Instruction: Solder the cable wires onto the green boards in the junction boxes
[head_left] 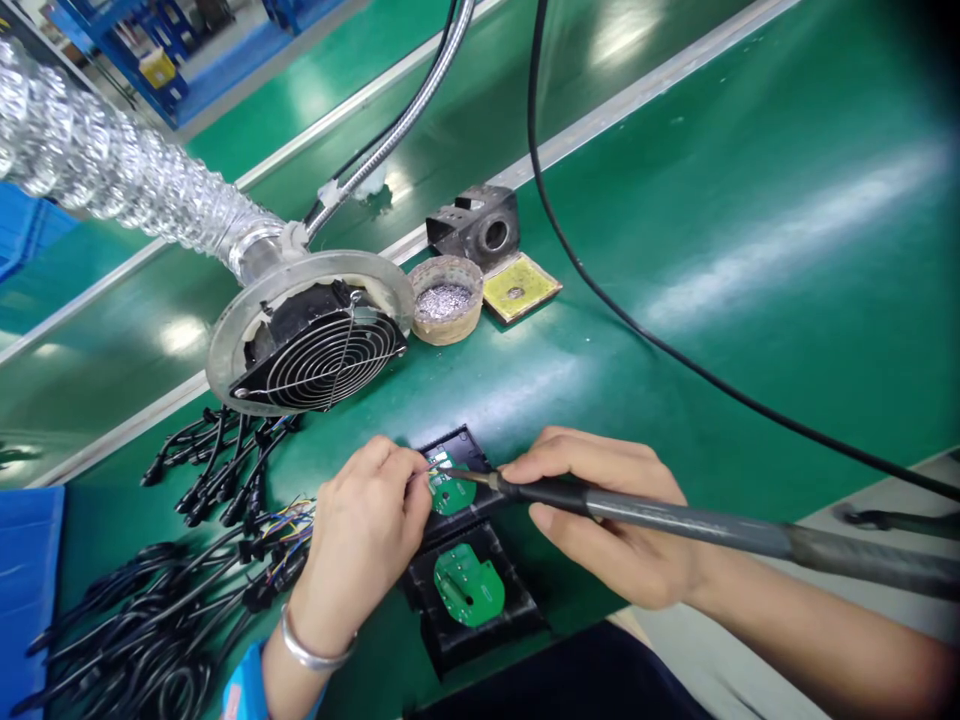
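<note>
My right hand [600, 515] grips a grey soldering iron [675, 522] like a pen, its tip touching a small green circuit board [450, 492]. That board sits in a black fixture [469, 560], which also carries a second green board [469, 588] nearer to me. My left hand [367, 530] is closed in a pinch beside the first board, holding something thin that I cannot make out at the iron's tip. A silver bracelet [315, 650] circles my left wrist.
A fume-extractor fan [315, 350] on a foil duct [112, 165] stands behind the hands. A tin of solder dross [446, 300], a yellow sponge pad [521, 287] and a black iron stand [476, 225] lie beyond. Black wired connectors [187, 560] are piled left. A black cable [675, 350] crosses the green mat.
</note>
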